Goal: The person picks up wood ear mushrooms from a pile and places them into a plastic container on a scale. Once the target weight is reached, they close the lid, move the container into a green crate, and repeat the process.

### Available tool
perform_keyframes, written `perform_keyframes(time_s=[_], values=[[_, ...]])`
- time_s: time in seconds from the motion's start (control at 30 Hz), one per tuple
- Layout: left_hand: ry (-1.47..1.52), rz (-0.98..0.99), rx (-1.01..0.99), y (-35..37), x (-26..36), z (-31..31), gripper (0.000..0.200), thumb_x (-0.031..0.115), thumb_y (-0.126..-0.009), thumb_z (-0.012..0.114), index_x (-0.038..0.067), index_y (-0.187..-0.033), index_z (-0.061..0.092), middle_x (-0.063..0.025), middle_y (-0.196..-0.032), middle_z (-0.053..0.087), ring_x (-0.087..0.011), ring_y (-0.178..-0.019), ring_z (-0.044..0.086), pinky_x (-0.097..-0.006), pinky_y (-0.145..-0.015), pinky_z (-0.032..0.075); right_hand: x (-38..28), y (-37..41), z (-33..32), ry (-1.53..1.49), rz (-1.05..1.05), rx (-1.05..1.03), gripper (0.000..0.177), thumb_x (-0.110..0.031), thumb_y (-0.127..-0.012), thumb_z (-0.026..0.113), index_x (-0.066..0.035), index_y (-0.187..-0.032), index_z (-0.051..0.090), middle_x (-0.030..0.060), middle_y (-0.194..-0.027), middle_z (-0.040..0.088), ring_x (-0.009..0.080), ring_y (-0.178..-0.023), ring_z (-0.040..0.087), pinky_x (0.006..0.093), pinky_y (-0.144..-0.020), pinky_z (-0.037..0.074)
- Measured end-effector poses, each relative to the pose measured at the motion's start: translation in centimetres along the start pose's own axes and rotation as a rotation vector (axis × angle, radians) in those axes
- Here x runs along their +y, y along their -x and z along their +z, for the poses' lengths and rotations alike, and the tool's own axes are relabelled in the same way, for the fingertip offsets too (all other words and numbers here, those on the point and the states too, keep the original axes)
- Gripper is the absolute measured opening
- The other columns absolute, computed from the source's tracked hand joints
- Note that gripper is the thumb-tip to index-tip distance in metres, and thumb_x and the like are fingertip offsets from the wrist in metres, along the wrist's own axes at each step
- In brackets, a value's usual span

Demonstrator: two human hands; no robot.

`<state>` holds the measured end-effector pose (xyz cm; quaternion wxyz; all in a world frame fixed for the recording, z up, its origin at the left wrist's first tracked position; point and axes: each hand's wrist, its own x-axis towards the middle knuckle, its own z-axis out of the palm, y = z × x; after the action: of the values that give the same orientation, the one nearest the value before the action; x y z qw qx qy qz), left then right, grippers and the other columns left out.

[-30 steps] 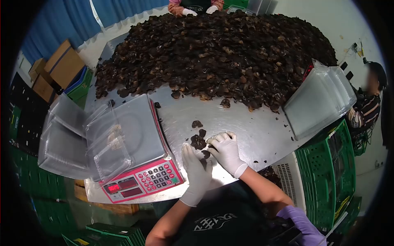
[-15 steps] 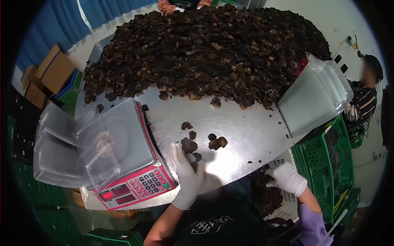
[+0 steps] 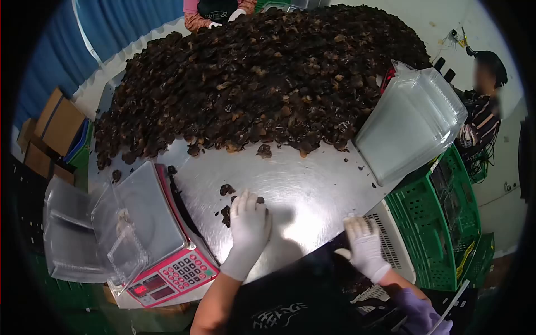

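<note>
My left hand (image 3: 248, 231), in a white glove, lies flat and open over the steel table (image 3: 301, 173), fingers pointing away from me. Dark brown pieces that look like wood ear mushroom (image 3: 225, 215) show beside and partly under its fingers. My right hand (image 3: 365, 248), gloved in white too, is open with its fingers stretched out at the table's front edge, above a white perforated basket (image 3: 395, 237). Nothing shows in its grasp. Dark contents of the basket are mostly hidden beneath this hand and my apron.
A large heap of dark mushroom pieces (image 3: 268, 84) covers the table's far side. At left stands a pink-edged scale (image 3: 173, 276) with clear plastic trays (image 3: 72, 229). Stacked clear trays (image 3: 413, 123) and green crates (image 3: 435, 218) are at right. Two other people (image 3: 218, 12) (image 3: 483, 106) are nearby.
My left hand has moved over the loose pieces, covering several. My right hand has shifted left and stretched its fingers from a curled pose over the basket. The whole view has shifted slightly.
</note>
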<state>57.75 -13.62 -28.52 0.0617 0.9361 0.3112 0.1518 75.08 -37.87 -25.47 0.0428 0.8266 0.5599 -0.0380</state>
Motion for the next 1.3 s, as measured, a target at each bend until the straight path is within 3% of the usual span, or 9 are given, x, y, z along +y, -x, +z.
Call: perform_keyframes(time_s=[0.1, 0.13, 0.33, 0.63, 0.7, 0.83, 0.9, 1.1, 1.3], values=[[0.493, -0.138, 0.166, 1.0, -0.4, -3.0, 0.038, 0.006, -0.077, 0.070, 0.002, -0.114, 0.062, -0.0188, -0.124, 0.059, -0.0381, -0.124, 0.051, -0.0480, -0.107, 0.036, 4.3, 2.1, -1.1, 0.172, 0.265, -0.273, 0.064, -0.049, -0.081, 0.067, 0.002, -0.119, 0.059, 0.0181, -0.109, 0.061, 0.0341, -0.102, 0.055, 0.0516, -0.102, 0.034], [0.509, -0.136, 0.226, 1.5, -0.9, -3.0, 0.041, -0.001, -0.076, 0.067, 0.001, -0.117, 0.060, -0.0197, -0.124, 0.058, -0.0382, -0.121, 0.053, -0.0463, -0.107, 0.038, 4.8, 2.0, -0.4, 0.191, 0.114, 0.185, 0.048, -0.040, -0.080, 0.069, 0.001, -0.105, 0.065, 0.0153, -0.091, 0.064, 0.0335, -0.091, 0.057, 0.0514, -0.100, 0.036], [0.452, -0.330, 0.279, 3.3, -1.1, -2.1, 0.047, -0.005, -0.082, 0.058, 0.001, -0.129, 0.054, -0.0197, -0.136, 0.050, -0.0383, -0.133, 0.042, -0.0461, -0.113, 0.030, -4.2, -7.3, -0.5, -0.550, -0.291, 0.332, 0.022, -0.011, -0.077, 0.067, -0.007, -0.099, 0.067, 0.0082, -0.095, 0.068, 0.0272, -0.087, 0.064, 0.0396, -0.077, 0.050], [0.477, -0.379, 0.309, 3.5, -0.8, -2.1, 0.047, -0.003, -0.082, 0.057, -0.003, -0.129, 0.051, -0.0250, -0.141, 0.043, -0.0432, -0.134, 0.038, -0.0489, -0.113, 0.029, -12.8, -15.0, 2.2, -0.194, -0.496, 0.392, 0.008, -0.017, -0.082, 0.063, -0.011, -0.087, 0.064, 0.0030, -0.083, 0.059, 0.0207, -0.080, 0.060, 0.0334, -0.072, 0.048], [0.507, -0.348, 0.312, 3.5, -0.9, -2.5, 0.047, -0.004, -0.081, 0.058, -0.003, -0.127, 0.052, -0.0240, -0.140, 0.044, -0.0428, -0.134, 0.038, -0.0492, -0.113, 0.029, -10.1, -12.8, 0.4, -0.490, -0.544, 0.428, 0.006, -0.017, -0.084, 0.063, -0.012, -0.085, 0.064, 0.0023, -0.082, 0.058, 0.0197, -0.078, 0.060, 0.0350, -0.070, 0.048], [0.528, -0.407, 0.345, 3.9, -0.9, -2.2, 0.048, -0.003, -0.082, 0.059, -0.002, -0.129, 0.051, -0.0234, -0.142, 0.044, -0.0423, -0.138, 0.035, -0.0487, -0.116, 0.025, 1.7, -5.2, -5.2, -0.338, -0.548, -0.160, 0.020, -0.027, -0.085, 0.066, -0.011, -0.097, 0.068, 0.0070, -0.095, 0.067, 0.0250, -0.090, 0.066, 0.0370, -0.080, 0.053], [0.564, -0.452, 0.326, 4.5, -1.1, -0.6, 0.057, 0.003, -0.084, 0.060, -0.003, -0.138, 0.043, -0.0252, -0.146, 0.039, -0.0424, -0.140, 0.030, -0.0486, -0.117, 0.021, 4.3, -3.9, -6.8, -0.024, -0.202, -0.541, 0.030, -0.033, -0.084, 0.068, -0.011, -0.106, 0.067, 0.0090, -0.094, 0.070, 0.0304, -0.082, 0.069, 0.0433, -0.073, 0.055], [0.466, -0.398, 0.259, 4.0, -1.0, -0.9, 0.071, 0.016, -0.084, 0.066, -0.006, -0.144, 0.035, -0.0299, -0.151, 0.028, -0.0491, -0.142, 0.020, -0.0528, -0.117, 0.018, 4.0, -16.0, -3.2, -0.359, -0.015, 0.482, 0.051, -0.027, -0.083, 0.070, -0.007, -0.128, 0.057, 0.0196, -0.134, 0.051, 0.0348, -0.121, 0.052, 0.0453, -0.099, 0.042], [0.300, -0.432, 0.104, 3.2, -0.4, -1.2, 0.086, 0.027, -0.070, 0.082, 0.006, -0.144, 0.044, -0.0257, -0.153, 0.029, -0.0465, -0.143, 0.019, -0.0534, -0.116, 0.018, 0.0, -28.3, 0.4, -0.333, 0.156, 0.675, 0.055, -0.034, -0.079, 0.073, -0.012, -0.127, 0.057, 0.0253, -0.138, 0.044, 0.0389, -0.127, 0.043, 0.0440, -0.103, 0.036]])
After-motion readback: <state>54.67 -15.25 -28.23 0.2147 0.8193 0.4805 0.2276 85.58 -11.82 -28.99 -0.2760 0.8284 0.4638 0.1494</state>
